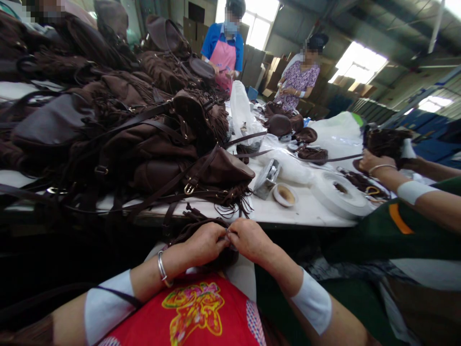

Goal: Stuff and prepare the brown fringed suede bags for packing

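Observation:
A dark brown fringed bag rests in my lap, just below the table edge. My left hand is closed at its top, thumb and finger pinching. Meeting it from the other side, my right hand also pinches there, and the fingertips of both hands almost touch. The exact part of the bag between the fingers is too small to make out. Brown straps and cords from the bag stick up behind my left hand.
Many brown fringed bags are heaped on the white table. A metal dispenser, a small bowl and a white roll lie ahead to the right. A co-worker's hand holds a bag at right; two more people stand behind.

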A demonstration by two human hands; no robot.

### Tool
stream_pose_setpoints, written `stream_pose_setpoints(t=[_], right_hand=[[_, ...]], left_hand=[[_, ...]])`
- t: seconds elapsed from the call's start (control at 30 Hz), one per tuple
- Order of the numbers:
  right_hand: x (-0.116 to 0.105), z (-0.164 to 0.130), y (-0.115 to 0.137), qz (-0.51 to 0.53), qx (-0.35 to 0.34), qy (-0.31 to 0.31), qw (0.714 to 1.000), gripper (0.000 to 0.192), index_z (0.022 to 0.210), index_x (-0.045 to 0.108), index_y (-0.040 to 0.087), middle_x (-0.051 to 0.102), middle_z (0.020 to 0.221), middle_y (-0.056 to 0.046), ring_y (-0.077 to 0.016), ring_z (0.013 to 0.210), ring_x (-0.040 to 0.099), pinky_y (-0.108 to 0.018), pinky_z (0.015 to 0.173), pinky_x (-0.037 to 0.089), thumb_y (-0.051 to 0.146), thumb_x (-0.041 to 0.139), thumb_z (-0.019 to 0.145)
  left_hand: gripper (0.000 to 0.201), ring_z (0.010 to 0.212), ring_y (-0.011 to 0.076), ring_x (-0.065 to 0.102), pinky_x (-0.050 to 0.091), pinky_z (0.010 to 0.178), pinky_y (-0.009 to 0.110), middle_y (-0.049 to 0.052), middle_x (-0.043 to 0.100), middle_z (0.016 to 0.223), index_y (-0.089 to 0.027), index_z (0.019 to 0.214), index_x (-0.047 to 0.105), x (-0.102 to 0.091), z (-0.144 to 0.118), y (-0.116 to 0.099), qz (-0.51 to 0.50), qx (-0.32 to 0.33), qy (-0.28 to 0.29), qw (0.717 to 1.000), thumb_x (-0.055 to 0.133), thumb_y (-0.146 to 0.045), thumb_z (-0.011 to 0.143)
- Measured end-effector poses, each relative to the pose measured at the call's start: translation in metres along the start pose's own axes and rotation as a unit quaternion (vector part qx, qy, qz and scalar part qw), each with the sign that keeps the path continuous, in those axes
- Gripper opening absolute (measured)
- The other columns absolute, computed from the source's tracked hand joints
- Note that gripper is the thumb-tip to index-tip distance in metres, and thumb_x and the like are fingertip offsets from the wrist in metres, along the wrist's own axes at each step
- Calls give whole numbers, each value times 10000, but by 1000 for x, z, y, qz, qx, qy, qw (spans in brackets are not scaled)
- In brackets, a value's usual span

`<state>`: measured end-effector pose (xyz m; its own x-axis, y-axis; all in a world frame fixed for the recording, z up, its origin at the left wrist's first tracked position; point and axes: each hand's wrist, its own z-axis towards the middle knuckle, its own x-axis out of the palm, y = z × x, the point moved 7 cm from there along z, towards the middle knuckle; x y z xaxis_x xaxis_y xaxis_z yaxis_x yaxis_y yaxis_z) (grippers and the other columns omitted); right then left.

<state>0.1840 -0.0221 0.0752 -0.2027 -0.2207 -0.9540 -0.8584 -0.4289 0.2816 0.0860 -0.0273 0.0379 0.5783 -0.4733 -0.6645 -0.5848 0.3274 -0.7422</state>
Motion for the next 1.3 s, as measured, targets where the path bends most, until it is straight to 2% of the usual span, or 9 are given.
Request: stream_pose_setpoints(t=[0.13,0.27,0.37,0.53,0.7,0.87,0.97,1.13,1.3], right_hand=[[6,-9,6,-77,-34,-118,989,129,763,650,189,663,770,-63,-200,704,585,-317,632,389,127,602,865],[8,-24,20,-134,-108,-231,958,225,723,590,198,589,730,-60,-209,680,516,-347,638,369,92,514,907],[7,-32,24,-129,-124,-277,944,285,689,574,199,556,705,-57,-205,673,481,-351,640,358,113,480,943],[9,-37,14,-25,-119,-286,950,295,739,621,178,571,731,-53,-189,741,527,-329,709,421,123,461,981],[16,-43,13,-23,-171,-262,949,212,1111,673,135,662,949,-110,-227,888,566,-372,782,472,191,505,993],[20,-45,10,-61,-178,-284,940,257,1155,671,126,678,975,-117,-235,860,552,-393,762,465,127,486,978],[19,-44,11,-68,-178,-295,936,261,1123,685,132,679,944,-111,-231,821,542,-397,731,445,120,468,978],[11,-43,16,-72,-177,-320,928,239,1007,705,143,672,847,-87,-216,766,532,-386,691,416,116,470,977],[12,-49,21,-88,-188,-341,917,221,1043,708,133,707,880,-99,-221,775,573,-389,674,413,105,507,956]], left_hand=[[222,651,167,550,320,605,277,39,671,719,-178,729,648,-5,0,1,10,-21,-16,1000,538,-295,882],[305,563,146,486,278,551,278,22,613,628,-183,652,590,-7,0,3,18,-27,15,999,497,-335,900],[322,537,134,464,267,525,272,8,582,578,-181,607,575,-5,0,7,-26,-49,33,998,497,-333,880],[344,543,140,497,311,517,261,5,604,577,-166,635,635,-2,0,15,-121,-99,20,987,517,-405,853],[367,532,129,449,303,520,263,6,599,581,-152,661,665,-1,1,24,-191,-115,34,974,544,-461,817],[278,582,144,502,340,557,264,26,635,600,-145,651,673,3,4,27,-368,-154,56,915,654,-422,668],[267,593,160,540,391,586,280,23,626,586,-164,617,641,4,6,27,-417,-176,43,891,635,-429,646],[402,563,131,496,371,586,272,-8,565,566,-165,613,595,4,8,31,-418,-179,17,890,705,-550,647],[366,578,136,491,347,582,270,6,591,597,-152,646,611,4,9,30,-385,-157,31,909,691,-508,678]])
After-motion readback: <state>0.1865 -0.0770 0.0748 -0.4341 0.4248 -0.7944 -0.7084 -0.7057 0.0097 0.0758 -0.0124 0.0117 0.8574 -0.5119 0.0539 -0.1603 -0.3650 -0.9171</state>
